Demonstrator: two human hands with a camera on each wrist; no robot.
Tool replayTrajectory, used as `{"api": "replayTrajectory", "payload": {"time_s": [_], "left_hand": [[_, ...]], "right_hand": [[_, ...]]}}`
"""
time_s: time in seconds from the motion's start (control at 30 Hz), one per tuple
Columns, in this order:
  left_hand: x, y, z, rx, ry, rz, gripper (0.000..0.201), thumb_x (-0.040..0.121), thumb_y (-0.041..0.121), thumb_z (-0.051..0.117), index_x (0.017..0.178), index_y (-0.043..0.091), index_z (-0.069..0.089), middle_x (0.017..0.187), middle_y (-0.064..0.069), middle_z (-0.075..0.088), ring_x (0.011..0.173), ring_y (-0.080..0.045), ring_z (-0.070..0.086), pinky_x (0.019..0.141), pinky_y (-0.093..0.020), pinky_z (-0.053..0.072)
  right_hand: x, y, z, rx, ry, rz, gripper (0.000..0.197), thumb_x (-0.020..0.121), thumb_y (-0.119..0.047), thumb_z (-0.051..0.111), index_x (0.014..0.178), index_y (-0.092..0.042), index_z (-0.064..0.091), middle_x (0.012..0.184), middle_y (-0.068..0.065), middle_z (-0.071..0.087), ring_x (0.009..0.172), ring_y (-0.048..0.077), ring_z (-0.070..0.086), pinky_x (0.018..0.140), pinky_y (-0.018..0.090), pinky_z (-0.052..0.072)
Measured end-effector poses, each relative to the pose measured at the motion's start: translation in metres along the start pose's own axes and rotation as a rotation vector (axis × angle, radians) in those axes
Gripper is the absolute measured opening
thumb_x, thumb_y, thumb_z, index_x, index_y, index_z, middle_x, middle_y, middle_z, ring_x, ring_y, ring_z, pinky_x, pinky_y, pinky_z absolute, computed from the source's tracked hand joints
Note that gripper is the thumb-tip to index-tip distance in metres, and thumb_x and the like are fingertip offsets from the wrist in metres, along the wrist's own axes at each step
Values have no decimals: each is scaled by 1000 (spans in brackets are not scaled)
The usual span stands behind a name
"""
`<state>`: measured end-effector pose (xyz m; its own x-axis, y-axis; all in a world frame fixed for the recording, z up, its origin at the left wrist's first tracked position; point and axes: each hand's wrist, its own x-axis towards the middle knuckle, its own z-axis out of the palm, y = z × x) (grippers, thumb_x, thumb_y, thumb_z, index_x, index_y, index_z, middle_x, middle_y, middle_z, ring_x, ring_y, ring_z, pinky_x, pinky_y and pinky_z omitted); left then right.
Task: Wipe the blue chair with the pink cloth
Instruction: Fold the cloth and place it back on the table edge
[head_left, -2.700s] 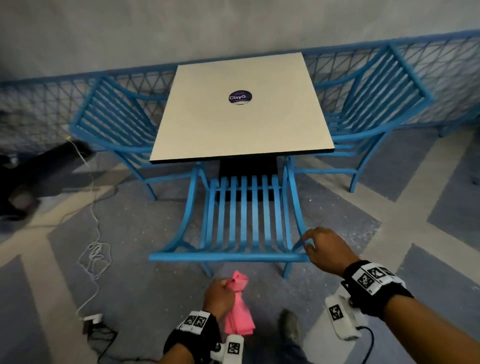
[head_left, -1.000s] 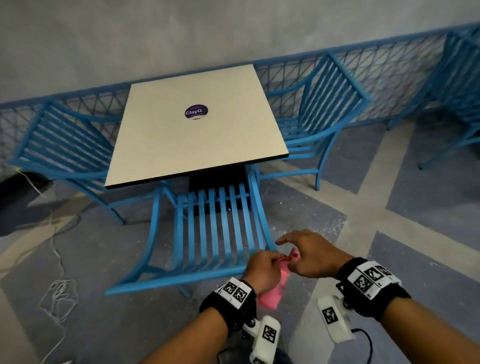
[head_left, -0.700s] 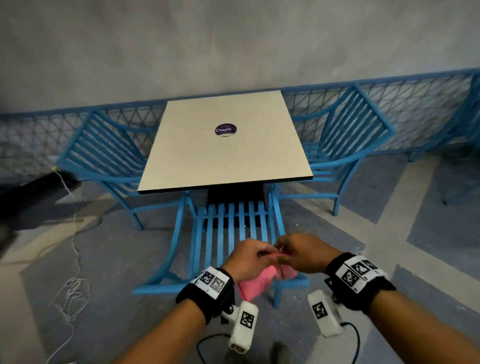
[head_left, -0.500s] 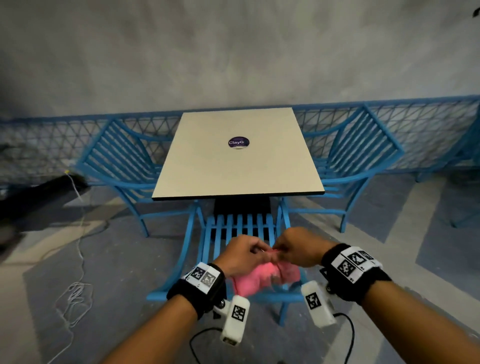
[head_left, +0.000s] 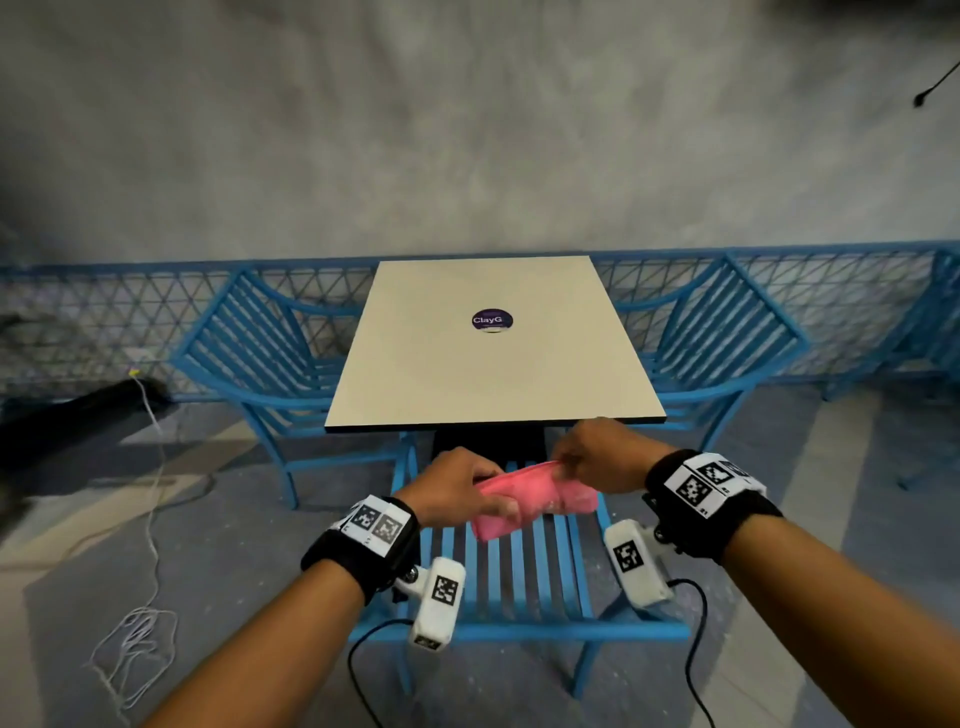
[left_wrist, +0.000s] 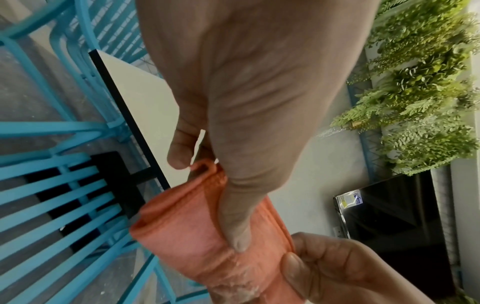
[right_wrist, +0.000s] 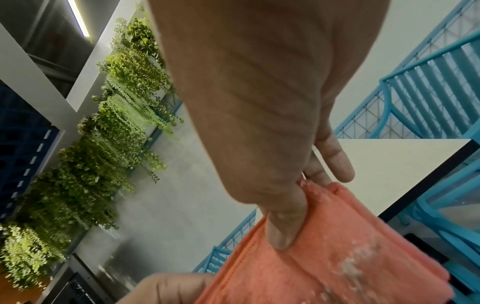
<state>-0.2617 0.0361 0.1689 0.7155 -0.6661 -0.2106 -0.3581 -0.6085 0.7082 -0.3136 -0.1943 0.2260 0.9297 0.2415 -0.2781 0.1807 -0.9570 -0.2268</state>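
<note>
Right now your left hand and right hand both pinch the pink cloth, stretched between them above the seat slats of the blue chair, just before the table's near edge.

Cloth: soft napped fabric, pink, flecked with pale residue. Chair: painted slats, blue, smooth satin finish. Table: cream matt top, smooth, black edge. Wall: grey, mottled, matt.
</note>
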Motion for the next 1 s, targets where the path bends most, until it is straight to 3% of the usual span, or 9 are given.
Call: {"api": "replayTrajectory", "payload": {"time_s": [0.2, 0.37, 0.5, 0.67, 0.8, 0.9, 1.0], "left_hand": [[31, -16, -31, 26, 83, -5, 26, 78, 45, 77, 97, 27, 76, 83, 9, 75, 78, -7, 70, 68, -28, 56], [68, -31, -56, 41, 185, -36, 27, 79, 42, 77, 101, 27, 76, 88, 10, 76, 81, -4, 70, 71, -25, 55], [98, -52, -62, 29, 255, -109, 26, 75, 39, 82, 99, 29, 78, 85, 13, 77, 78, 1, 69, 69, -21, 54], [144, -69, -64, 74, 277, -184, 25, 77, 40, 78, 100, 31, 77, 90, 12, 77, 82, -6, 70, 78, -31, 59], [181, -79, -59, 103, 240, -207, 26, 78, 39, 76, 102, 29, 76, 93, 8, 77, 82, -9, 70, 82, -35, 59], [209, -89, -61, 134, 205, -240, 28, 77, 41, 74, 103, 31, 76, 95, 8, 78, 84, -12, 70, 80, -35, 59], [235, -99, -62, 151, 146, -272, 26, 79, 29, 73, 105, 30, 76, 100, 5, 77, 87, -14, 69, 79, -32, 57]], "right_hand": [[37, 12, -3, 35, 66, 16, 20, 94, -27, 55, 74, -24, 58, 77, 0, 63, 73, 21, 55, 65, 29, 36], [85, 33, -5, 52, 147, 18, 20, 95, -32, 54, 94, -18, 69, 94, 4, 71, 86, 25, 62, 69, 31, 40], [119, 49, 3, 70, 216, 42, 26, 97, -36, 52, 104, -16, 68, 98, 5, 70, 86, 23, 64, 71, 34, 48], [162, 78, 10, 72, 189, 60, 18, 90, -23, 59, 102, -15, 70, 100, 7, 71, 87, 25, 65, 71, 33, 49], [193, 105, 16, 46, 122, 44, 30, 81, -2, 60, 104, -17, 71, 104, 6, 72, 97, 27, 64, 76, 31, 46], [221, 126, 24, 33, 112, 52, 30, 80, -1, 62, 102, -19, 71, 102, 5, 72, 97, 25, 63, 74, 30, 46], [244, 140, 32, 21, 85, 73, 28, 80, -2, 62, 102, -18, 71, 103, 5, 71, 99, 26, 63, 78, 34, 51]]}}
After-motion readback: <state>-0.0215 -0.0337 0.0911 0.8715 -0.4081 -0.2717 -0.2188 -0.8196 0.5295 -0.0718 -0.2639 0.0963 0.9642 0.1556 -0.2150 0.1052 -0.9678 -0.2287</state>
